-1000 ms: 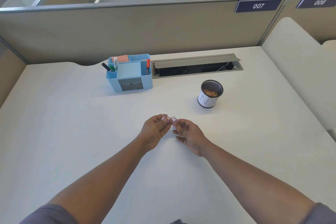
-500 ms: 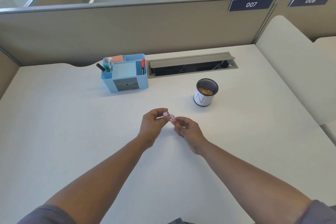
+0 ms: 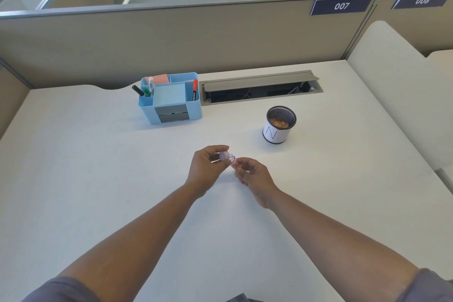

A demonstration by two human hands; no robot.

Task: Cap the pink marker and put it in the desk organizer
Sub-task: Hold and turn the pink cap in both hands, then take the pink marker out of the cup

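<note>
Pink marker [image 3: 232, 161] pinched in both grips, left hand [image 3: 207, 167] and right hand [image 3: 252, 175] closed on it.

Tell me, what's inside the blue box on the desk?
The blue plastic desk organizer holds a black marker, a green one, a white one, an orange-capped pen, and pink sticky notes. Its grey front drawers are shut, hiding their contents.

Dark blue partition plate [image 3: 341, 5] reads "007", its neighbour [image 3: 422, 0] "008"; the white-wrapped black mesh cup [image 3: 278, 127] bears "N".
</note>
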